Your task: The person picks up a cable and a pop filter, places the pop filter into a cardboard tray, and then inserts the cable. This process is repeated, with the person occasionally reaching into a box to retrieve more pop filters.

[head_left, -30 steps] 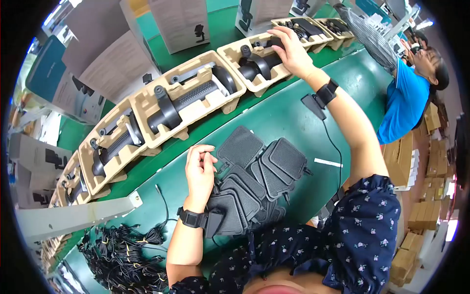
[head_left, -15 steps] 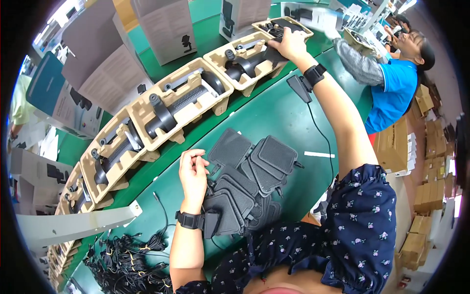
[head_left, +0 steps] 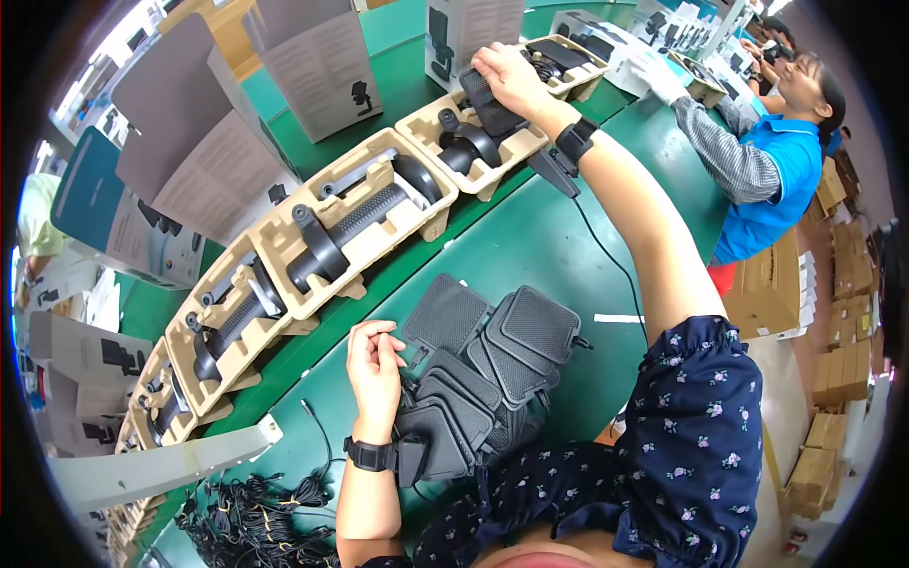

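Note:
My right hand [head_left: 516, 83] reaches to the far tray and is closed on the edge of a black mesh pad [head_left: 492, 106], which lies tilted over the right part of a tan molded tray [head_left: 437, 142]. In that tray sits a black cylindrical device part [head_left: 466, 142]. My left hand [head_left: 374, 369] hovers by a pile of black mesh pads [head_left: 507, 350] on the green table, fingers loosely curled, slightly apart, with nothing visible in them. Each wrist wears a black strap with a small box.
More tan trays [head_left: 312, 293] with black stand parts line the table. Product boxes [head_left: 312, 62] stand behind them. Bundled black cables [head_left: 256, 511] lie lower left beside a pale metal bar [head_left: 170, 464]. A co-worker in blue [head_left: 776, 180] works at the right. Cartons [head_left: 757, 284] stand beyond.
My right hand has shifted left and slightly up, swinging the mesh pad to a steeper slant over the tray. The co-worker's arm has moved right. My left hand stays by the pile.

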Available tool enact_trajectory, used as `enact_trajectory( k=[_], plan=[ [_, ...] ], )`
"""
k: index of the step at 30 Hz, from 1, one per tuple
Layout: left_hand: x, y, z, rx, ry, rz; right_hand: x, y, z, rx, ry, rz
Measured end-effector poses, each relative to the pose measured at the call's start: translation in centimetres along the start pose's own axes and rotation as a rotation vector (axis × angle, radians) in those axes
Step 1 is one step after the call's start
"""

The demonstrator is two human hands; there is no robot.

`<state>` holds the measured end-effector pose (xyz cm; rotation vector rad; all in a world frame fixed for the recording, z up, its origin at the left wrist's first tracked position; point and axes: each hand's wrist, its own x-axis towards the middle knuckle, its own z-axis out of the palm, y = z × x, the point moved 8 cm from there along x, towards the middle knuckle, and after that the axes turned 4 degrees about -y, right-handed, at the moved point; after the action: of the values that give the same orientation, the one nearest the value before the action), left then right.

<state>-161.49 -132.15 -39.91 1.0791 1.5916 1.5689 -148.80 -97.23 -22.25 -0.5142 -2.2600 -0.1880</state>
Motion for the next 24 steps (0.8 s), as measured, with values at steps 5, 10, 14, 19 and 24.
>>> enact_trajectory(
  k=[5, 10, 14, 19, 24],
  plan=[
    [-0.3, 0.1, -0.6, 0.000, -0.012, -0.021, 2.4, 0.7, 0.2, -0.092, -0.133, 0.098],
    [-0.5, -0.1, -1.6, 0.002, 0.012, -0.012, 3.4, 0.9, -0.2, -0.019, -0.105, 0.028],
    [-0.4, 0.5, -1.2, 0.011, 0.006, -0.018, 0.3, 1.6, 0.8, 0.001, -0.217, 0.031],
    [-0.9, 0.2, -2.0, 0.014, 0.016, -0.007, -2.5, -0.7, 0.7, -0.243, -0.101, -0.036],
    [-1.2, -0.3, -2.3, -0.013, 0.015, 0.011, -1.8, -3.4, 1.7, -0.574, -0.236, -0.142]
  ],
)
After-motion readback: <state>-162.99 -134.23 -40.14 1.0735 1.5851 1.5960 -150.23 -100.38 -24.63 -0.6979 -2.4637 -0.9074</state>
